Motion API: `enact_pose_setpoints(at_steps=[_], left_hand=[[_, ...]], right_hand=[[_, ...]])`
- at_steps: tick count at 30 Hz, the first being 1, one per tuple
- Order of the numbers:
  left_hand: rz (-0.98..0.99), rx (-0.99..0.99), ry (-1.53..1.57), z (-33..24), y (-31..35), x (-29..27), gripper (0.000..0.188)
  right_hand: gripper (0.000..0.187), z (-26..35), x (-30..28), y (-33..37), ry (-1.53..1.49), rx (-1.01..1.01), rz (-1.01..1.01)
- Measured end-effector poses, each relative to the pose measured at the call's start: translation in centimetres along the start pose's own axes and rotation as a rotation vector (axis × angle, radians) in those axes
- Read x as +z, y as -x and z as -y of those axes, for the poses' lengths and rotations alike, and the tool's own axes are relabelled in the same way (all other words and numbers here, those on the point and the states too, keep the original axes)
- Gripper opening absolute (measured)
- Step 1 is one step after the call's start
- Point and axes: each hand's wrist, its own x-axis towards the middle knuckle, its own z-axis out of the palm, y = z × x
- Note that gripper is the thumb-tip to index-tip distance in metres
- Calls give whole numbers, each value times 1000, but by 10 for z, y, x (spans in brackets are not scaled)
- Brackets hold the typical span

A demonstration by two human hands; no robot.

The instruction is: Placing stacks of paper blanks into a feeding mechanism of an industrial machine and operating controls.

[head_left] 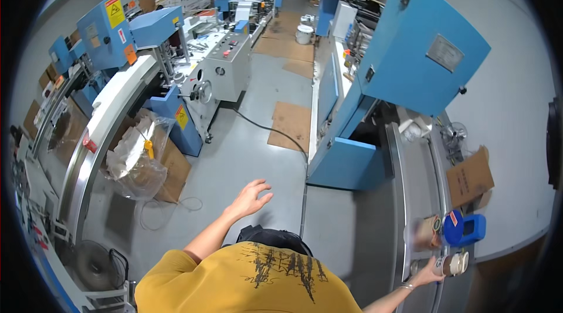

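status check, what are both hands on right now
Left hand empty, fingers spread over the floor. Right hand gripping a small cylindrical container on the machine rail. Blue device sits just beyond it.

Yellow triangular warning label (115,11) on my far-left blue machine; a second yellow label (182,117) lower down; grey rectangular plate (444,53) on the open blue door; brown cardboard box (470,177) at right.

A wide strip of bare grey concrete floor (246,155) lay open ahead of the raised left hand (251,197). A clear plastic bag of scrap on a brown cardboard box (141,163) crowded its left; a blue metal machine cabinet (346,163) walled its right. The right hand (431,274) sat hemmed on a narrow steel machine ledge (417,184) by a blue plastic box (465,229).
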Motion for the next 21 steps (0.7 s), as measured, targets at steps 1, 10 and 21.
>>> enact_pose_setpoints(at_steps=[1, 10, 21], left_hand=[[-42, -31, 20, 7, 1, 3, 38], [-191, -313, 63, 89, 79, -58, 36], [-85, -523, -168, 217, 194, -118, 42]], right_hand=[[94, -14, 9, -9, -17, -22, -15], [80, -45, 4, -13, 120, 364, 355], [45, 252, 98, 385, -298, -248, 886]])
